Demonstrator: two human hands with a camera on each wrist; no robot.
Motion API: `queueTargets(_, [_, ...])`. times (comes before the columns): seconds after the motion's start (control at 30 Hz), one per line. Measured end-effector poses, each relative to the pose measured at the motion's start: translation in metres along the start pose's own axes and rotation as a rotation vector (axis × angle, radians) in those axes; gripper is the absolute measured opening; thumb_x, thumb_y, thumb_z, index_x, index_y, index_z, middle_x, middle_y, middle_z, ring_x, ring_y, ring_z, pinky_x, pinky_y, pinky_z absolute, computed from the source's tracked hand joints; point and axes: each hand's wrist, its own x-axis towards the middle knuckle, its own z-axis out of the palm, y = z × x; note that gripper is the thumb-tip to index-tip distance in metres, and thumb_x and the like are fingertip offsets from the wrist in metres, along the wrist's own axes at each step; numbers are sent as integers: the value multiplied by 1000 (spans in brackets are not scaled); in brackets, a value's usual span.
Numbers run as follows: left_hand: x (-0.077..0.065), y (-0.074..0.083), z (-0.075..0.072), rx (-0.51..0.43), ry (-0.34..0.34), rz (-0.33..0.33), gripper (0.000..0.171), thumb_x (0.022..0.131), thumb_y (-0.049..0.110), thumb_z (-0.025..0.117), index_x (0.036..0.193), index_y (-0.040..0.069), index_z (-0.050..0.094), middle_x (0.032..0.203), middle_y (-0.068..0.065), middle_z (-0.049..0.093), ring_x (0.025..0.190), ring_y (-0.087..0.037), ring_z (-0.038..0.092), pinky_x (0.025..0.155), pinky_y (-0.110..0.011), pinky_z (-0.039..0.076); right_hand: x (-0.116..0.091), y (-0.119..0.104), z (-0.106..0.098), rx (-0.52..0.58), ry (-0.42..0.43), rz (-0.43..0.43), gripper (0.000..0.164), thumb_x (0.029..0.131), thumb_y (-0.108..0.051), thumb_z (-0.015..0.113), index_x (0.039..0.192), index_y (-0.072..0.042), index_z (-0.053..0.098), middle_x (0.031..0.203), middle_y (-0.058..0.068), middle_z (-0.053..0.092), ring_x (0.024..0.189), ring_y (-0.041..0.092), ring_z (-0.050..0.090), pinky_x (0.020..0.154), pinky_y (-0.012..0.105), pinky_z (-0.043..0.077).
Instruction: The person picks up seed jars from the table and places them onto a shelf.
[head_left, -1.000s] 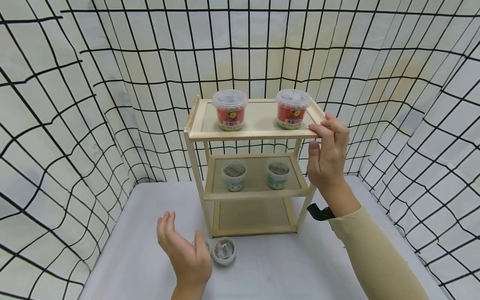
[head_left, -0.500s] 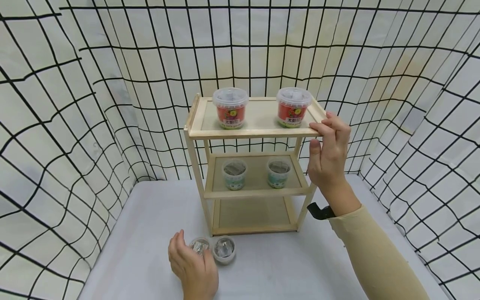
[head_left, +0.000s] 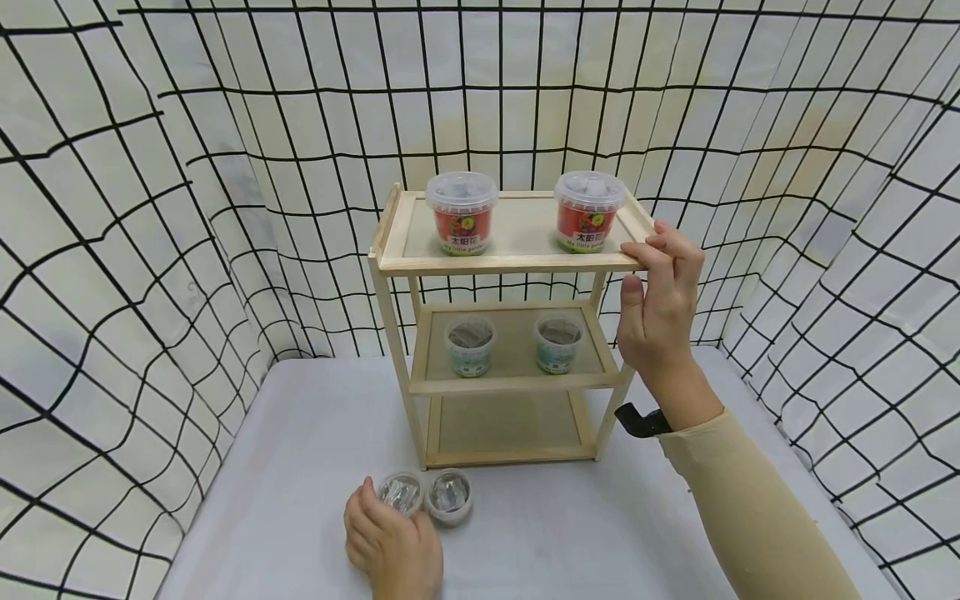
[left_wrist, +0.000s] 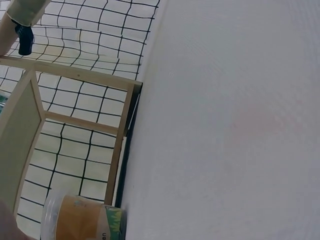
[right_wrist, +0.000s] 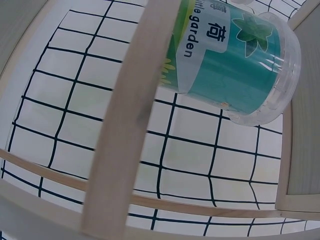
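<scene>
A wooden three-tier shelf rack [head_left: 517, 265] stands in the middle. My right hand [head_left: 660, 308] holds its front right top corner, fingers over the rim and thumb lower down. My left hand [head_left: 393, 537] is low on the table, cupped loosely beside a small clear-lidded plastic tub [head_left: 401, 493]; its fingers lie along the tub's left side. Whether they touch it is hidden. Another lidded tub [head_left: 448, 497] stands just right of that one. In the left wrist view, a tub with an orange label [left_wrist: 80, 220] appears at the bottom, near part of the hand.
Two red-labelled tubs, one left [head_left: 462, 213] and one right [head_left: 589, 212], stand on the top tier. Two teal-labelled tubs, one left [head_left: 470, 346] and one right [head_left: 558, 343], stand on the middle tier. Black wire grid [head_left: 300, 125] encloses the white table [head_left: 300, 433].
My left hand has moved down and right to the left tub on the table, its fingers drawing in beside it. The right hand stays at the rack's corner.
</scene>
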Motion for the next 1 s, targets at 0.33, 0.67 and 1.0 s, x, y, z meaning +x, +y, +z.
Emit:
queueTargets(0.33, [-2, -4, 9, 51, -29, 10, 80, 95, 10, 63, 160, -10, 20, 153, -35, 26, 144, -54, 23, 112, -73, 22, 1, 0, 0, 11, -1, 3, 52, 112, -47, 44, 123, -1, 65, 131, 21, 48, 150, 36, 46, 125, 50, 42])
queueTargets(0.67, [-1, -5, 9, 83, -75, 2, 81, 101, 16, 63, 161, -11, 16, 156, -37, 24, 148, -55, 22, 112, -74, 22, -1, 0, -1, 7, -11, 13, 44, 112, -39, 46, 124, -1, 64, 133, 21, 47, 150, 36, 45, 125, 50, 42])
queueTargets(1.0, [-2, -7, 12, 73, 24, 44, 82, 98, 9, 69, 160, -11, 19, 153, -38, 30, 141, -57, 31, 107, -74, 27, 0, -1, -1, 6, -12, 21, 32, 108, -25, 50, 124, -1, 65, 133, 22, 47, 150, 36, 45, 125, 50, 42])
